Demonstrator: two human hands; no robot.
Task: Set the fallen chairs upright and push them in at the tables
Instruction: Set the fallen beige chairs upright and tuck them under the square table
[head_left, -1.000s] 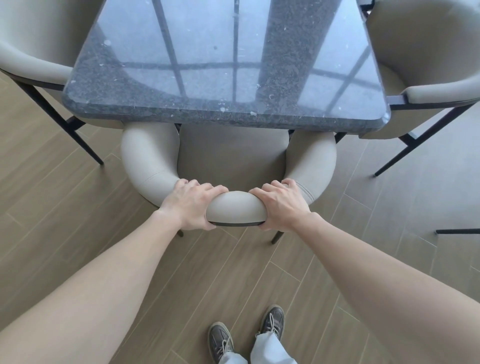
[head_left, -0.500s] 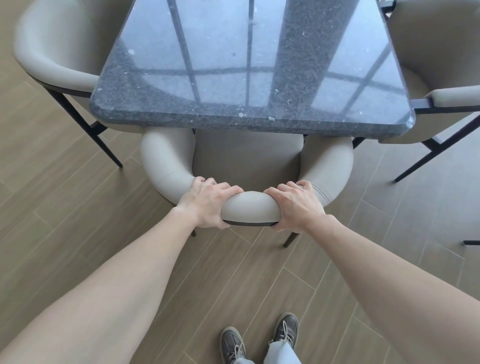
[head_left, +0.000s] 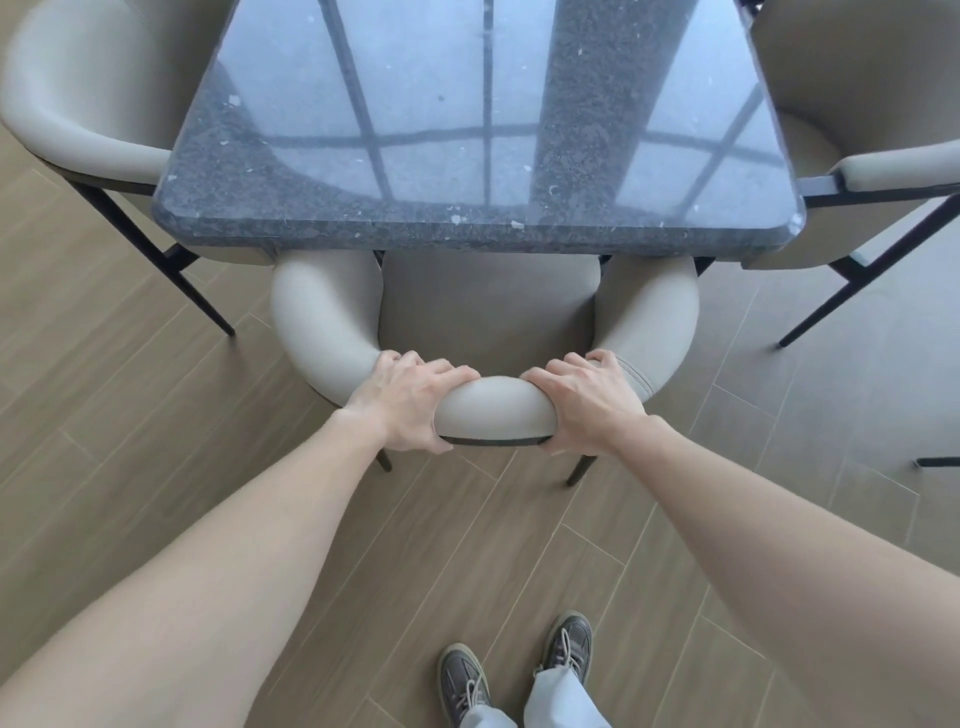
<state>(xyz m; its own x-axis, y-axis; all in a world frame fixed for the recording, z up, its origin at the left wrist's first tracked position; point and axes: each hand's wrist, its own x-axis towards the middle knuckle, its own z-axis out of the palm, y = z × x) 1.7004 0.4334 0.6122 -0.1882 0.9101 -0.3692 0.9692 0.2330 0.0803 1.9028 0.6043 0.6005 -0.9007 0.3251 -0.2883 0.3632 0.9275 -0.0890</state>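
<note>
pushing the near chair home at the table

gripping the curved back of the near chair (head_left: 488, 410), the left hand (head_left: 408, 402) and right hand (head_left: 587, 402) have their fingers (head_left: 441, 371) wrapped over its top edge. this chair stands upright, its arms reaching under the near edge of the table (head_left: 478, 228), so it looks nearly or fully pushed in. at the table's left a second chair (head_left: 83, 119) and at its right a third chair (head_left: 857, 104) stand upright too. no fallen chair shows here; any others lie out of view.
</note>
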